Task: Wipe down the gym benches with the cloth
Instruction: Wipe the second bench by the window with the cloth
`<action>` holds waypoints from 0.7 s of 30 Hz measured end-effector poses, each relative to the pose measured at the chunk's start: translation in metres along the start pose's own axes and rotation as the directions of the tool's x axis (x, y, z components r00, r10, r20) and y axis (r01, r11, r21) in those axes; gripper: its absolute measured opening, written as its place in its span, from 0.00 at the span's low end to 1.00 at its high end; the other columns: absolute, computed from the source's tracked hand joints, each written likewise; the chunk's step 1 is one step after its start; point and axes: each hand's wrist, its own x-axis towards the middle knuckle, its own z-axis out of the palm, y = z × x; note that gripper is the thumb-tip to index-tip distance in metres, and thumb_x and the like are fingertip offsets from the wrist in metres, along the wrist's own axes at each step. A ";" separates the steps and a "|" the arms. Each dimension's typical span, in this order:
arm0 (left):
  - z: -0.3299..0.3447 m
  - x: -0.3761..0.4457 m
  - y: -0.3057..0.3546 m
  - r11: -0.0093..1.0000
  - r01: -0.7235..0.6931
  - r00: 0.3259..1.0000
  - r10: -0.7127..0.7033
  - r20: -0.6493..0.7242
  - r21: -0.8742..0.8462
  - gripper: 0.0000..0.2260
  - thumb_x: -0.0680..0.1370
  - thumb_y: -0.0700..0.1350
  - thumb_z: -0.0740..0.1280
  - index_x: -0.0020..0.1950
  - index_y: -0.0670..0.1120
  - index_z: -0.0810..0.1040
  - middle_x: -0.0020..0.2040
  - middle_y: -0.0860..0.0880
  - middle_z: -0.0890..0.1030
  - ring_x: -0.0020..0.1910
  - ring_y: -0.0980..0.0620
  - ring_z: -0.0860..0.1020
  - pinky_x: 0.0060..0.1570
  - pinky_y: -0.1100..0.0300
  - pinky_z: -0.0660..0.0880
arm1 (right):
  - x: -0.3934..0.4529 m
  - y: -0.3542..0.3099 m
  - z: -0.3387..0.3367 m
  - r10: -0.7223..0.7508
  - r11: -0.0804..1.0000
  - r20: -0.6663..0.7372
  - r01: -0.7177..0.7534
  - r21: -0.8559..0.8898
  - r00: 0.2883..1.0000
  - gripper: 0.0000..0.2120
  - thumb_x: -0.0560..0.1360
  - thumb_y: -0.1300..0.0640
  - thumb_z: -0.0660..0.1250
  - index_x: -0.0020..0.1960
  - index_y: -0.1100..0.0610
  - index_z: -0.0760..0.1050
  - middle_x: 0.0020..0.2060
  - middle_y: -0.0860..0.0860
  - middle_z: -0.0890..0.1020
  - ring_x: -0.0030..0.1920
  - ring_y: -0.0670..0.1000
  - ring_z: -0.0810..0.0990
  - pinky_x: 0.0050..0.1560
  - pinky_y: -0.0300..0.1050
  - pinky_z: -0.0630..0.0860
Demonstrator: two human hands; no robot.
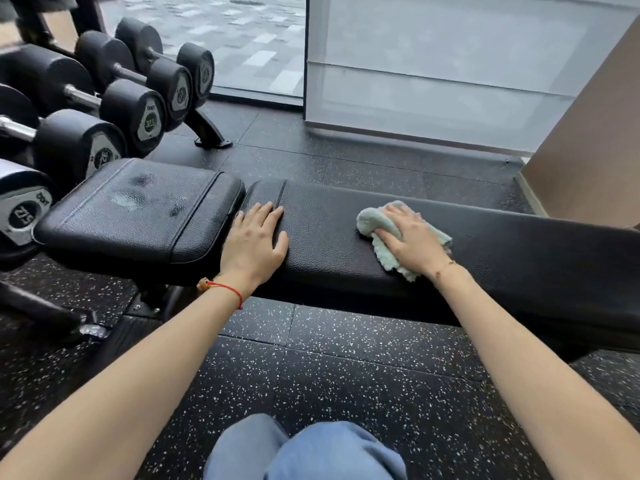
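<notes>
My knees in blue trousers [304, 452] sit nearest, over the speckled rubber floor [346, 368]. Both forearms reach forward to the bench [502, 258].

My left hand [256, 237] lies flat, fingers straight, on the near-left end of the long back pad, just beside the gap to the seat pad [138, 216]. It holds nothing, only braces. Red string bracelet [225, 289] on that wrist.

My right hand [408, 237] presses down on the cloth [377, 223], about midway along the back pad and closer to its near edge. Fingers look mostly straight over it, palm on top. I judge this a press, not a pinch, though the fingertips sink into the pile, so any curl under is hard to tell.

Handling, as I judge it: the cloth is light, soft, fluffy microfibre, bunches easily, so hold it by flat palm pressure on its middle to stop it rolling up. The bench pad is firm textured vinyl, heavy and fixed, so the cloth should drag with some friction.

The seat pad shows dull smears [131, 199] near its far-left corner, likely needing a wipe.

Farther left, the dumbbell rack [138, 109]. Beyond, window glass [242, 39] and a pale wall panel [450, 81].
</notes>
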 end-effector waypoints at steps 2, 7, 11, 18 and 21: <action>-0.001 -0.001 0.000 1.000 0.011 1.000 -0.011 -0.005 -0.009 0.24 0.80 0.51 0.59 0.75 0.48 0.66 0.76 0.47 0.65 0.77 0.49 0.60 0.77 0.51 0.51 | 0.031 -0.018 0.016 -0.022 0.999 0.015 0.022 -0.041 1.000 0.25 0.81 0.48 0.60 0.76 0.54 0.63 0.76 0.53 0.64 0.78 0.52 0.55 0.78 0.50 0.46; -0.008 -0.001 0.000 0.999 0.008 1.000 -0.007 0.011 -0.045 0.24 0.81 0.49 0.59 0.76 0.46 0.64 0.76 0.47 0.65 0.77 0.50 0.60 0.77 0.54 0.49 | 0.044 -0.075 0.045 -0.309 0.950 0.105 0.303 0.073 0.945 0.26 0.81 0.48 0.61 0.77 0.53 0.61 0.77 0.52 0.61 0.79 0.51 0.51 0.78 0.48 0.42; -0.030 -0.004 -0.008 0.993 0.022 0.999 -0.026 -0.031 -0.118 0.21 0.81 0.43 0.57 0.74 0.43 0.66 0.72 0.44 0.71 0.73 0.47 0.65 0.76 0.52 0.54 | 0.008 -0.075 0.051 -0.551 0.833 0.169 0.526 0.175 0.817 0.27 0.80 0.43 0.59 0.77 0.48 0.61 0.77 0.46 0.61 0.78 0.46 0.50 0.78 0.45 0.42; -0.100 -0.018 -0.085 0.982 0.171 0.982 -0.163 -0.091 0.079 0.22 0.79 0.45 0.63 0.72 0.44 0.69 0.72 0.45 0.71 0.73 0.46 0.65 0.76 0.49 0.56 | 0.101 -0.116 0.065 -0.392 0.919 0.152 0.379 0.108 0.907 0.25 0.81 0.48 0.60 0.76 0.54 0.62 0.77 0.52 0.62 0.79 0.53 0.52 0.78 0.50 0.43; -0.117 -0.036 -0.118 0.957 0.265 0.962 -0.253 -0.104 0.120 0.22 0.79 0.44 0.64 0.73 0.43 0.69 0.72 0.44 0.71 0.73 0.45 0.66 0.75 0.48 0.58 | 0.115 -0.156 0.083 -0.391 0.920 0.150 0.384 0.078 0.908 0.24 0.82 0.49 0.60 0.76 0.55 0.64 0.76 0.54 0.63 0.78 0.54 0.54 0.78 0.50 0.43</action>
